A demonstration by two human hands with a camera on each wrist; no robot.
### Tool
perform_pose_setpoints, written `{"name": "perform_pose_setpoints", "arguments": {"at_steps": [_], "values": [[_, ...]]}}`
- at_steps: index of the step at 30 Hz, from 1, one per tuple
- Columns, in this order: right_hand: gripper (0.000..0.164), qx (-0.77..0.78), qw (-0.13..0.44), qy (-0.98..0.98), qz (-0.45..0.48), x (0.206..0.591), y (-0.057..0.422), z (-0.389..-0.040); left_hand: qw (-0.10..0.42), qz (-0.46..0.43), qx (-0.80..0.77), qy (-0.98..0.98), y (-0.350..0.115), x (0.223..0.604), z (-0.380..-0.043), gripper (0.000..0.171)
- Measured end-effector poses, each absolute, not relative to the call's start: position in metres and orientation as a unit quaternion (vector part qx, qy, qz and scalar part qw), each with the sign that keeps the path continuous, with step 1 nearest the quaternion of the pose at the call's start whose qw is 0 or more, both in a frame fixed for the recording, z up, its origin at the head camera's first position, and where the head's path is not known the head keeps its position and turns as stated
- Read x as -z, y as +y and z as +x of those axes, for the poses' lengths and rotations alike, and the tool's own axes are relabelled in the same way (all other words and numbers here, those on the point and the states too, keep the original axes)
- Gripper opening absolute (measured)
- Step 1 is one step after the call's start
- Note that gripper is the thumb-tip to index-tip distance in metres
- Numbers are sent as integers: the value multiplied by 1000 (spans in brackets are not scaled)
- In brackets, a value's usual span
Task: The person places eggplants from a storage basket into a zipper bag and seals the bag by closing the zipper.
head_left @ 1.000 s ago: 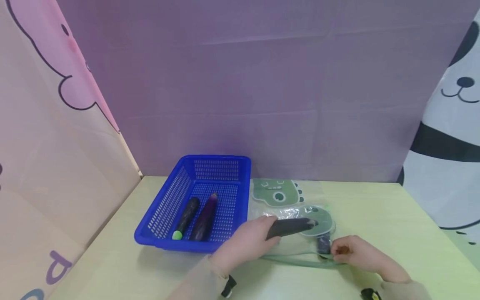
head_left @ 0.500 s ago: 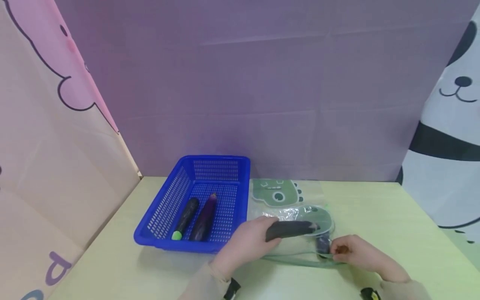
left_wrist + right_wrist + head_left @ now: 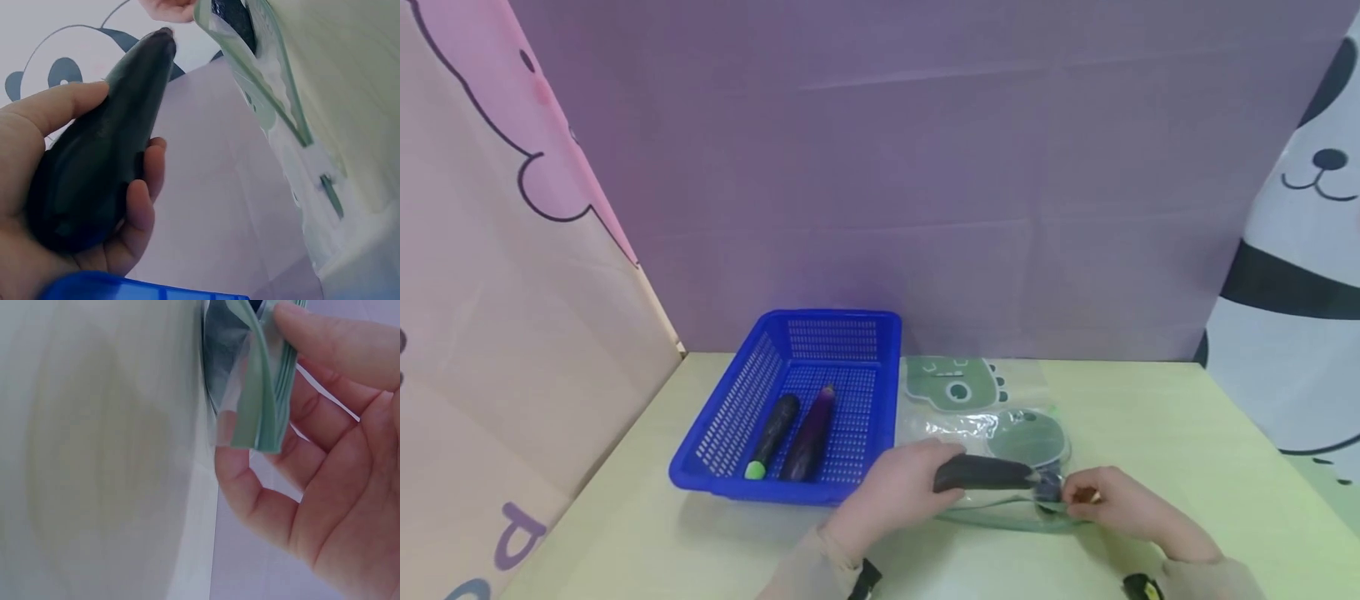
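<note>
My left hand point(image 3: 895, 492) grips a dark eggplant point(image 3: 985, 472) by its thick end, with thumb and fingers around it in the left wrist view. The eggplant's narrow tip points right, towards the mouth of a clear zip bag point(image 3: 1024, 442) with green prints, which lies on the table. At the bag's right corner, my right hand point(image 3: 1120, 504) pinches the green zip edge point(image 3: 265, 406) between thumb and fingers. In the left wrist view the bag's mouth point(image 3: 275, 94) gapes. Inside the bag, near the right hand, sits a dark, rounded thing point(image 3: 236, 24), partly hidden.
A blue plastic basket point(image 3: 831, 315) stands left of the bag. In it lie a purple eggplant point(image 3: 808, 437) and a slim dark vegetable with a bright green end point(image 3: 773, 435). A purple cloth wall point(image 3: 880, 183) rises behind the pale table point(image 3: 1157, 433).
The held eggplant has dropped a little and its tip has come nearer to the bag's mouth. My right hand keeps its pinch and has barely moved.
</note>
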State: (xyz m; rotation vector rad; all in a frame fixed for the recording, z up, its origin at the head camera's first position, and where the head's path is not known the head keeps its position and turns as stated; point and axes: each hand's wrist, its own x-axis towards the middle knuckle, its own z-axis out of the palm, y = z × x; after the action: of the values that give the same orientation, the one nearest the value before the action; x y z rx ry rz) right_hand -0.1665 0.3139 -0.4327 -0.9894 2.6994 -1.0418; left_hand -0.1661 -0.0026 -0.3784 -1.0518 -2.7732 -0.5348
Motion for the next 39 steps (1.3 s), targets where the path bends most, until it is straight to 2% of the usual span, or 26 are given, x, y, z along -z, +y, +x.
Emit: {"name": "perform_pose_setpoints", "arguments": {"at_steps": [5, 18, 28, 39], "values": [[8, 337, 34, 884, -322, 433, 314, -166, 39, -368, 156, -916, 0, 379, -161, 40], [11, 329, 14, 885, -329, 436, 313, -167, -4, -393, 110, -913, 0, 381, -151, 17], [10, 334, 18, 885, -325, 434, 313, -165, -1, -380, 96, -920, 1, 383, -145, 31], [9, 325, 23, 890, -317, 433, 312, -167, -2, -365, 97, -926, 2, 386, -142, 33]]}}
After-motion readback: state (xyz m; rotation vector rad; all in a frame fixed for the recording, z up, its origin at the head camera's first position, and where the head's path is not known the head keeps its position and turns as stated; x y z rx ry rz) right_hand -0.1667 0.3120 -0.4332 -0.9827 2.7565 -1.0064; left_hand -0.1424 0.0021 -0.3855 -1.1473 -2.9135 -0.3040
